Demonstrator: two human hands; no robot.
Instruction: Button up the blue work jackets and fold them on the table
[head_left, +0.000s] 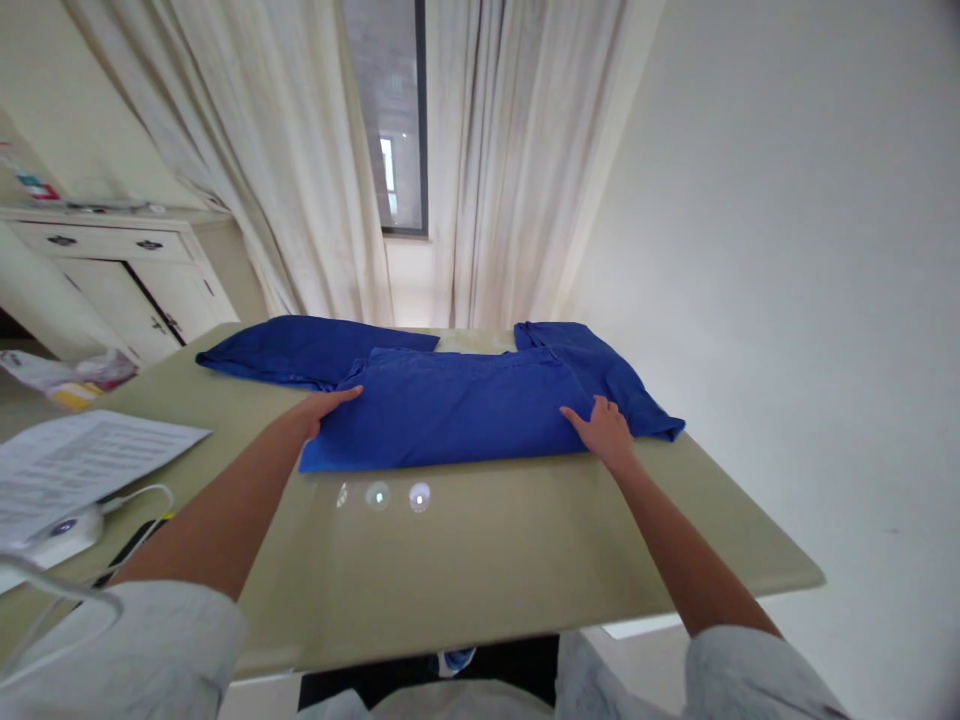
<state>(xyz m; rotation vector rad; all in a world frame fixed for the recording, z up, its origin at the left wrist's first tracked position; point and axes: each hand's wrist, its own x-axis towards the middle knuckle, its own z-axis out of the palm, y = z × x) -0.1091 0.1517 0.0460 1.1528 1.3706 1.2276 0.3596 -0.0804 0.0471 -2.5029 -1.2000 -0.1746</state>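
Note:
A blue garment [457,410] lies folded into a wide band across the table, its front edge nearly straight. Two sleeve-like parts stick out from it, one at the far left [300,350] and one bent toward the right [600,370]. My left hand [324,405] touches the left end of the band, thumb stretched over the cloth; its other fingers are mostly hidden. On the right end rests my right hand [606,430], thumb spread away from the fingers.
The glossy beige table [465,560] has its right edge near a white wall. Printed paper [90,460], a white device [71,535] with a cable and a dark object [135,550] lie at left. Beyond stand a white cabinet [127,290] and curtains [285,150].

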